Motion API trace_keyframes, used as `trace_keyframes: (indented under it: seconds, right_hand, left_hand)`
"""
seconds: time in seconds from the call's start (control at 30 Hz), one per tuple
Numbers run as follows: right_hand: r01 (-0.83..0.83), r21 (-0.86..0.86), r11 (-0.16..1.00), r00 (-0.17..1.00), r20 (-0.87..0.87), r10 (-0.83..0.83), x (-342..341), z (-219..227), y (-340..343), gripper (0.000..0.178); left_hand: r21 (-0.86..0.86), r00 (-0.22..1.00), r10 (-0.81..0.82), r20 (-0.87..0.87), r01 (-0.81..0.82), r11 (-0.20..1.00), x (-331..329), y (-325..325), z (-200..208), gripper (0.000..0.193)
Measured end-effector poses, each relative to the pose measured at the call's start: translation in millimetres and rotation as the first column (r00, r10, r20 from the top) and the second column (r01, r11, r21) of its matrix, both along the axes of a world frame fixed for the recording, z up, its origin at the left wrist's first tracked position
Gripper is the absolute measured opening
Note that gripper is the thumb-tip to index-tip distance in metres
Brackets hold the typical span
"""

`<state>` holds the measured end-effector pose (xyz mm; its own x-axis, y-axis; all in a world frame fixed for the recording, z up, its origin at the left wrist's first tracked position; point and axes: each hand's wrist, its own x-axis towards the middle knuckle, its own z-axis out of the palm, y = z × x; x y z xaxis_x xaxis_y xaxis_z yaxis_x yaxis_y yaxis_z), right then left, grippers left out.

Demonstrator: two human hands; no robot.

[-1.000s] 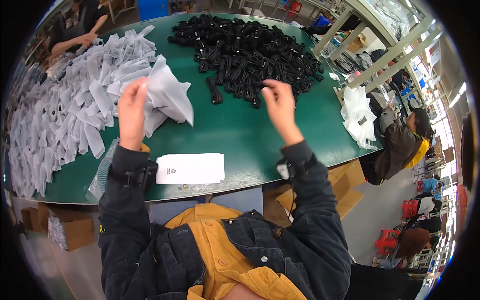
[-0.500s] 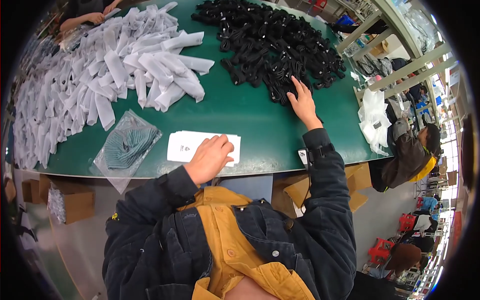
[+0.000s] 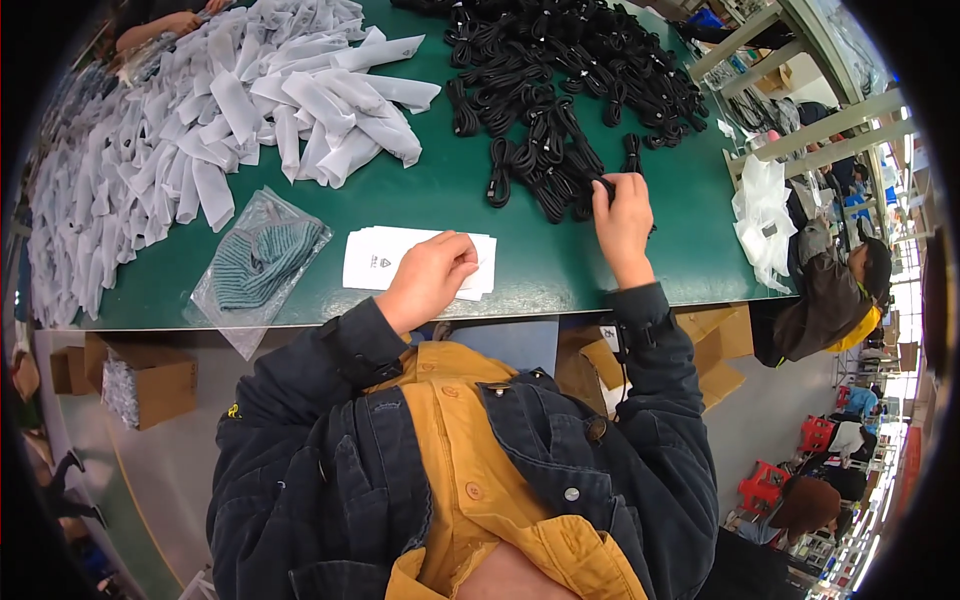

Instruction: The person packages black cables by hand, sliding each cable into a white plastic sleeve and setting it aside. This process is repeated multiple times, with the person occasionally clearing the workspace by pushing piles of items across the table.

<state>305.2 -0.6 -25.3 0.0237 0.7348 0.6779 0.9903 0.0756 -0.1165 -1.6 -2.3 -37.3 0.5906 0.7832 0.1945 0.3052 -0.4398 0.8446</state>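
A stack of flat white bags point(image 3: 368, 262) with small dark print lies at the table's near edge. Over its right part, my left hand point(image 3: 430, 280) is closed, thumb and forefinger pinched at the top bag. Farther right, my right hand point(image 3: 627, 232) closes round a coiled black cable at the near side of the cable pile point(image 3: 545, 150); the fingers partly hide that cable. Several coiled cables lie loose just left of this hand. To the left of the stack sits a clear plastic bag with a ribbed teal knit item point(image 3: 262, 265) inside.
A large heap of filled white sleeves point(image 3: 240, 110) covers the green table's left side. Another person's hands point(image 3: 180, 22) show at the far left. White plastic point(image 3: 765, 220) hangs at the right edge, near a seated person point(image 3: 825, 310). Cardboard boxes point(image 3: 150, 380) stand below.
My right hand has gone from outstretched fingers to closed on a cable, drawing some cables nearer and apart from the pile. My left fingers have drawn into a pinch on the white stack.
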Motion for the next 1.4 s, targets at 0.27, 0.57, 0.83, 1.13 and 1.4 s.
trace_keyframes:
  seconds: [0.27,0.57,0.83,1.13,1.4]
  right_hand:
    - [-0.353,-0.157,0.922,0.465,-0.885,0.028,-70.8,15.3,-76.4,0.009]
    - [-0.475,-0.220,0.852,0.831,-0.432,0.352,-80.7,7.9,-93.6,0.018]
    - [-0.514,-0.154,0.844,0.813,-0.402,0.421,-85.3,6.2,-95.5,0.021]
    - [-0.538,-0.326,0.777,0.736,-0.632,0.244,-91.8,7.3,-94.6,0.023]
    - [-0.641,-0.065,0.765,0.634,-0.607,0.480,-106.5,15.9,-71.2,0.034]
  left_hand:
    - [-0.160,0.995,0.072,0.070,-0.060,0.985,-4.7,0.5,-2.2,0.008]
    - [0.182,0.994,0.091,0.055,-0.100,0.978,-6.7,-2.4,2.0,0.008]
    - [-0.004,0.997,0.076,0.023,-0.076,0.997,-11.1,-3.4,-0.3,0.006]
    - [0.064,0.989,-0.021,0.145,0.012,0.998,-13.1,-6.7,10.0,0.008]
    - [0.286,0.994,-0.056,0.098,0.026,0.958,-5.4,5.1,31.1,0.010]
